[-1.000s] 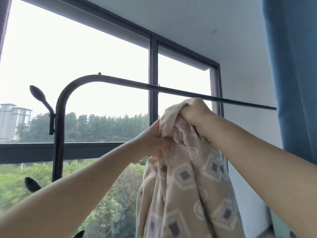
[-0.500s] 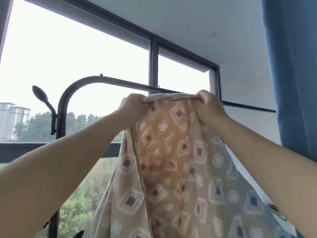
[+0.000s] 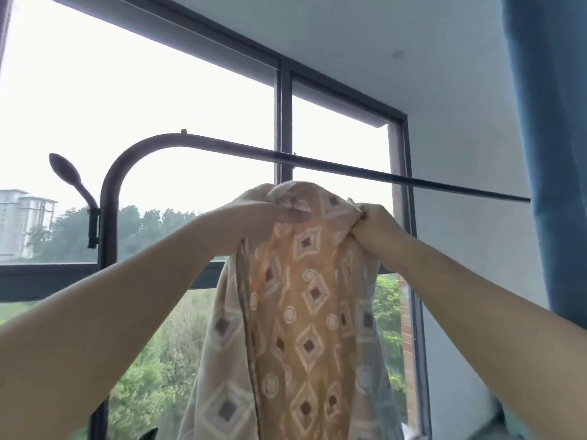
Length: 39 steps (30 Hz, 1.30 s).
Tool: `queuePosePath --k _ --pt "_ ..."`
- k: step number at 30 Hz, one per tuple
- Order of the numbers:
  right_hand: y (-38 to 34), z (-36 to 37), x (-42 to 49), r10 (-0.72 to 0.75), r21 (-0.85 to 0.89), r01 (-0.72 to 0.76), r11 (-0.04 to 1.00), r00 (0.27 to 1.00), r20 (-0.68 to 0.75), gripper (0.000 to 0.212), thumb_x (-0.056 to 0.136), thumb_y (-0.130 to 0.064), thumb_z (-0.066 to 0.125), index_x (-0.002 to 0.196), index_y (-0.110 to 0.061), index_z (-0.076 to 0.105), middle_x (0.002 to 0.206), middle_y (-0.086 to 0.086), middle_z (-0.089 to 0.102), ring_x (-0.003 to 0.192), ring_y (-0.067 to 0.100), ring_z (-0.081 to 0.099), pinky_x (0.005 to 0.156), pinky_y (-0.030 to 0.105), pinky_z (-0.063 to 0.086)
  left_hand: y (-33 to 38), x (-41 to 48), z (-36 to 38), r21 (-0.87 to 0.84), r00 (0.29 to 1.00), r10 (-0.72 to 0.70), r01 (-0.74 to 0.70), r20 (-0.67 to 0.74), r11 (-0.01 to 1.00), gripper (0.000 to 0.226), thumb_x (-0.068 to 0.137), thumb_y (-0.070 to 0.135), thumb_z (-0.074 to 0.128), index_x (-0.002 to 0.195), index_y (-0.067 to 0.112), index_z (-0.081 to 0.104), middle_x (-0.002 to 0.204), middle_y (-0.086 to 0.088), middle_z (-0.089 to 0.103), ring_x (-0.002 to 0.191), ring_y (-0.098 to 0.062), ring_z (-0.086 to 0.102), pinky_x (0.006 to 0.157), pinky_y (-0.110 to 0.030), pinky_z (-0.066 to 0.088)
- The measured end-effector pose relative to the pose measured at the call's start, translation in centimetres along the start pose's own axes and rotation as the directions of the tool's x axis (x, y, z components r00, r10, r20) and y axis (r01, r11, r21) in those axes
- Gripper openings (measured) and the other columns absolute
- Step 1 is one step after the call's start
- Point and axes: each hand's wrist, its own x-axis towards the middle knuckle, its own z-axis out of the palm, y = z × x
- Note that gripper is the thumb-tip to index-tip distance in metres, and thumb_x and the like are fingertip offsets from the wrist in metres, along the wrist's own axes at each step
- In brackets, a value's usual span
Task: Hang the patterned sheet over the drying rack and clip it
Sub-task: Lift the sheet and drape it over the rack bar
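Note:
The patterned sheet (image 3: 305, 312), beige and orange with diamond and circle motifs, hangs down in front of me from its bunched top edge. My left hand (image 3: 254, 217) grips that edge on the left and my right hand (image 3: 374, 227) grips it on the right. Both hands hold the sheet just below the dark top bar of the drying rack (image 3: 317, 160), which curves down into a post at the left. The sheet is not over the bar. No clip is in view.
A black-framed window (image 3: 284, 122) stands behind the rack, with trees and a building outside. A blue curtain (image 3: 552, 122) hangs at the right edge. A rack hook (image 3: 68, 173) sticks out left of the post. White wall lies to the right.
My hands have come closer together and dropped slightly below the bar. The sheet's top edge, spread wide half a second ago, is bunched again.

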Motion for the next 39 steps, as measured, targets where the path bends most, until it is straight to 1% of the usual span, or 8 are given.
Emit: queuePosePath --k 5,12,16,18,21,25,36,39 --pt "-2.3 1.3 -0.2 -0.192 0.054 0.187 0.981 0.976 0.104 0.019 0.091 -0.022 0.06 0.082 -0.005 0.063 0.071 0.001 0.057 0.062 0.013 0.052 0.053 0.018 0.041 -2.0 0.9 2.4 0.137 0.977 -0.2 0.208 -0.074 0.968 0.011 0.08 0.014 0.071 0.088 0.006 0.067 0.086 -0.012 0.066 0.078 -0.024 0.061 0.08 -0.034 0.053" --pt "0.3 -0.6 -1.7 0.338 -0.469 -0.034 0.883 0.738 0.584 0.016 0.084 -0.025 0.067 0.089 -0.011 0.064 0.08 0.001 0.058 0.06 0.01 0.043 0.053 0.017 0.034 -1.9 2.1 -2.0 -0.268 0.931 -0.1 0.002 -0.351 0.963 0.009 0.086 0.005 0.063 0.077 0.004 0.064 0.071 -0.011 0.06 0.054 -0.02 0.059 0.059 -0.029 0.052" --pt "1.4 -1.6 -0.8 0.072 0.008 -0.072 0.997 0.997 -0.028 0.011 0.087 -0.019 0.062 0.08 -0.011 0.063 0.067 -0.003 0.057 0.066 0.016 0.052 0.049 0.018 0.039 -1.6 1.9 -2.9 -0.207 0.916 -0.103 0.023 -0.389 0.978 0.006 0.084 0.007 0.065 0.079 0.005 0.063 0.074 -0.01 0.06 0.058 -0.022 0.059 0.064 -0.03 0.053" --pt "0.9 -2.2 -0.3 -0.009 0.126 0.058 0.99 0.934 -0.358 0.016 0.089 -0.026 0.058 0.083 -0.012 0.06 0.07 -0.005 0.056 0.07 0.017 0.054 0.051 0.021 0.039 -2.2 1.7 -3.0 -0.192 0.908 -0.102 0.025 -0.407 0.981 0.007 0.083 0.009 0.067 0.079 0.005 0.064 0.076 -0.012 0.061 0.066 -0.027 0.058 0.075 -0.038 0.052" --pt "0.1 -2.1 -0.6 -0.112 -0.125 0.105 0.987 0.992 -0.054 0.025 0.09 -0.038 0.058 0.081 -0.014 0.059 0.066 -0.004 0.055 0.062 0.016 0.052 0.049 0.021 0.035 -3.4 1.4 -2.7 -0.133 0.901 -0.09 0.037 -0.424 0.99 0.009 0.081 0.014 0.07 0.076 0.006 0.067 0.077 -0.014 0.063 0.074 -0.027 0.058 0.078 -0.043 0.049" --pt "-0.2 -3.2 -0.1 -0.185 -0.107 0.159 0.982 0.931 -0.314 0.036 0.091 -0.038 0.053 0.064 -0.016 0.043 0.058 -0.002 0.039 0.059 0.017 0.036 0.052 0.029 0.026 -3.7 1.7 -1.9 -0.049 0.845 0.016 -0.05 -0.534 0.998 0.013 0.071 0.022 0.076 0.073 0.011 0.069 0.08 -0.014 0.069 0.076 -0.031 0.064 0.078 -0.045 0.053" --pt "-2.9 -0.6 -0.5 -0.019 0.162 -0.037 0.986 0.942 0.334 0.075 0.063 -0.034 0.085 0.126 -0.011 0.052 0.109 0.001 0.067 0.097 0.015 0.066 0.091 0.034 0.053 -0.5 1.5 1.0 -0.018 0.978 0.065 -0.07 -0.2 0.997 0.009 0.082 -0.003 0.062 0.075 0.003 0.065 0.072 -0.012 0.062 0.066 -0.025 0.059 0.064 -0.032 0.049" --pt "-2.9 0.0 -0.8 0.031 0.195 -0.135 0.971 0.888 0.459 0.041 0.073 -0.021 0.079 0.109 -0.006 0.067 0.102 0.009 0.072 0.096 0.022 0.069 0.09 0.034 0.054 -0.1 1.5 1.5 -0.005 0.988 0.087 -0.089 -0.124 0.996 0.012 0.083 -0.009 0.055 0.084 -0.004 0.065 0.078 -0.015 0.062 0.069 -0.025 0.059 0.063 -0.031 0.05"
